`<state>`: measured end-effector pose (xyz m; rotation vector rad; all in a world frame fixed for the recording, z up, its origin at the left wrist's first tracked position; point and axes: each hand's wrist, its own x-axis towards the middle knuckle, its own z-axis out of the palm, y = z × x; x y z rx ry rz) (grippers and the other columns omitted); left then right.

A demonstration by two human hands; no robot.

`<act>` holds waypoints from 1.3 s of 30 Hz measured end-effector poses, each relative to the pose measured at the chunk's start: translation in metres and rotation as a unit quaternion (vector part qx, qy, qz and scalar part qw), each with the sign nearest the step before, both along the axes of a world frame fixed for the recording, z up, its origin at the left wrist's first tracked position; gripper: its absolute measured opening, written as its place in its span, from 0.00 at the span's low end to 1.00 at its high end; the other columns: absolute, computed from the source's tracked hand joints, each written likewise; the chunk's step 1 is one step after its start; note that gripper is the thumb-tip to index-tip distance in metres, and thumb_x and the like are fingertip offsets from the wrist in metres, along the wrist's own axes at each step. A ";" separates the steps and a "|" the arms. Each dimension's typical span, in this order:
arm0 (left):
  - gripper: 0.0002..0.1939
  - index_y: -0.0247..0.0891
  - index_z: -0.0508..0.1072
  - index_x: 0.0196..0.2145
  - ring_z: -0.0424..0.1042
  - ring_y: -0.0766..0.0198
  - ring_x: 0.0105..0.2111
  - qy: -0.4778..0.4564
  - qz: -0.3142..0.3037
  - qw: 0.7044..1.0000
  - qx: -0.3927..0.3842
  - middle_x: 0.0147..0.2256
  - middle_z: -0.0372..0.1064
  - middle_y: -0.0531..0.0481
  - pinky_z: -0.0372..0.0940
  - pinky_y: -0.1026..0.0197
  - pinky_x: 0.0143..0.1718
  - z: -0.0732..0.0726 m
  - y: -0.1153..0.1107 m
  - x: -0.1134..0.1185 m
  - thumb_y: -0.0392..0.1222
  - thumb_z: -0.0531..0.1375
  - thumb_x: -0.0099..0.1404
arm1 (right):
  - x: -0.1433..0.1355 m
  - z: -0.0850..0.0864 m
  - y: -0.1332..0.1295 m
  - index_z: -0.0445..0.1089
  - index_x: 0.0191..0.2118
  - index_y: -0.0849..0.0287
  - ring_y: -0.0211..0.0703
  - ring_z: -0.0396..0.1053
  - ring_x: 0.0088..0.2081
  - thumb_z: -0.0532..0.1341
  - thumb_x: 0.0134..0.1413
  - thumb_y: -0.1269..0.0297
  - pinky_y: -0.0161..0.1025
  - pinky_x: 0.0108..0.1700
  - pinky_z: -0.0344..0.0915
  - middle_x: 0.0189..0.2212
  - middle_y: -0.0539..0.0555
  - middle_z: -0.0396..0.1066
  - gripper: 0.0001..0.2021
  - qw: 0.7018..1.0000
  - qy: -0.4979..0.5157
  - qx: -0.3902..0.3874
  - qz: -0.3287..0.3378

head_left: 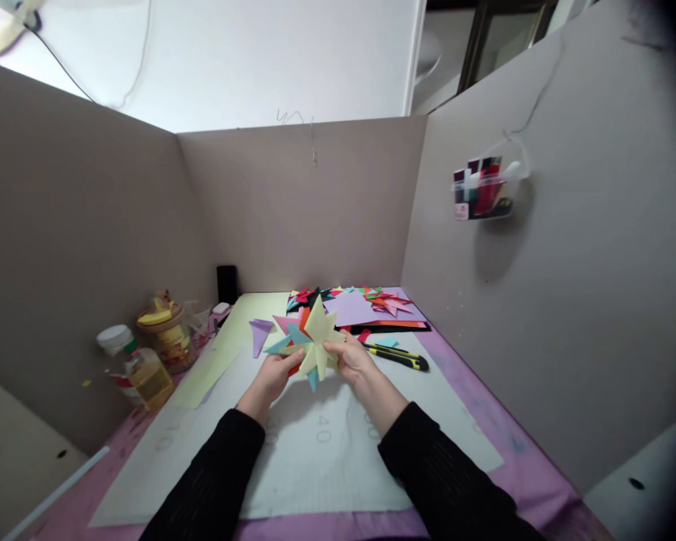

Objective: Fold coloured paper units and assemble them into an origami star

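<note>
A folded paper star (318, 342), pale yellow in front with light blue, orange and pink points behind, is held up over the white sheet (321, 481). My left hand (273, 379) is closed on its lower left side, the thumb on the front. On the right side, my right hand (354, 359) pinches it with the thumb across a yellow fold. The fingers behind the paper are partly hidden. A purple folded piece (260, 336) lies just left of the star.
A yellow-black cutter (399, 356) lies right of my hands. Behind are coloured paper stars (391, 303) and a lilac sheet (350, 309). At left stand a bottle (146, 376), a yellow-lidded jar (166, 330) and a black phone-like object (227, 285). Grey panels surround the table.
</note>
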<state>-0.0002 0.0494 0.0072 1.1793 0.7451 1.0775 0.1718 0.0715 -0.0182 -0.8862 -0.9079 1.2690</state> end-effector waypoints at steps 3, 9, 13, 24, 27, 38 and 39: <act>0.29 0.35 0.74 0.42 0.71 0.47 0.46 -0.022 -0.054 0.998 0.012 0.42 0.74 0.40 0.64 0.51 0.47 0.003 -0.002 -0.004 0.59 0.66 0.49 | 0.002 0.004 -0.001 0.57 0.56 0.56 0.54 0.75 0.38 0.72 0.23 0.68 0.47 0.40 0.70 0.37 0.56 0.76 0.46 0.994 0.046 -0.064 -0.069; 0.54 0.33 0.74 0.43 0.64 0.37 0.51 -0.007 -0.185 0.982 0.041 0.41 0.72 0.35 0.64 0.46 0.43 0.019 -0.003 -0.032 0.82 0.52 0.35 | 0.004 0.019 -0.012 0.46 0.62 0.58 0.51 0.74 0.37 0.70 0.26 0.68 0.45 0.43 0.68 0.33 0.53 0.76 0.52 0.998 0.006 -0.017 -0.067; 0.40 0.37 0.76 0.43 0.69 0.42 0.48 0.037 -0.140 0.987 0.076 0.43 0.74 0.40 0.64 0.47 0.46 0.022 -0.001 -0.034 0.71 0.62 0.43 | 0.004 0.027 -0.021 0.42 0.64 0.59 0.46 0.73 0.32 0.68 0.31 0.68 0.42 0.38 0.69 0.28 0.49 0.75 0.52 0.994 -0.070 0.022 -0.082; 0.20 0.35 0.78 0.40 0.75 0.49 0.39 0.047 0.034 0.997 0.055 0.39 0.77 0.43 0.68 0.52 0.42 0.013 -0.001 -0.009 0.47 0.68 0.51 | 0.003 0.028 -0.025 0.27 0.67 0.59 0.49 0.74 0.35 0.70 0.32 0.65 0.44 0.40 0.70 0.33 0.53 0.76 0.62 0.995 -0.013 0.020 -0.093; 0.19 0.34 0.77 0.39 0.75 0.51 0.36 0.039 0.031 0.997 0.062 0.36 0.77 0.43 0.69 0.53 0.40 0.014 -0.004 -0.008 0.47 0.69 0.51 | 0.007 0.028 -0.023 0.50 0.63 0.59 0.52 0.74 0.38 0.73 0.25 0.65 0.45 0.41 0.70 0.36 0.55 0.77 0.53 0.998 0.041 -0.014 -0.046; 0.21 0.34 0.77 0.42 0.75 0.53 0.37 0.003 0.067 0.993 0.094 0.40 0.76 0.42 0.68 0.55 0.40 0.001 -0.006 0.004 0.47 0.67 0.53 | 0.006 0.029 -0.023 0.71 0.38 0.60 0.48 0.74 0.33 0.72 0.34 0.59 0.44 0.38 0.70 0.33 0.55 0.77 0.21 0.996 0.052 0.071 -0.001; 0.20 0.34 0.76 0.42 0.75 0.53 0.37 0.004 0.072 0.992 0.099 0.40 0.76 0.42 0.68 0.55 0.40 0.000 -0.006 0.004 0.46 0.67 0.53 | 0.007 0.031 -0.025 0.71 0.38 0.60 0.47 0.74 0.33 0.72 0.35 0.59 0.43 0.38 0.69 0.33 0.54 0.77 0.21 0.996 0.030 0.083 -0.006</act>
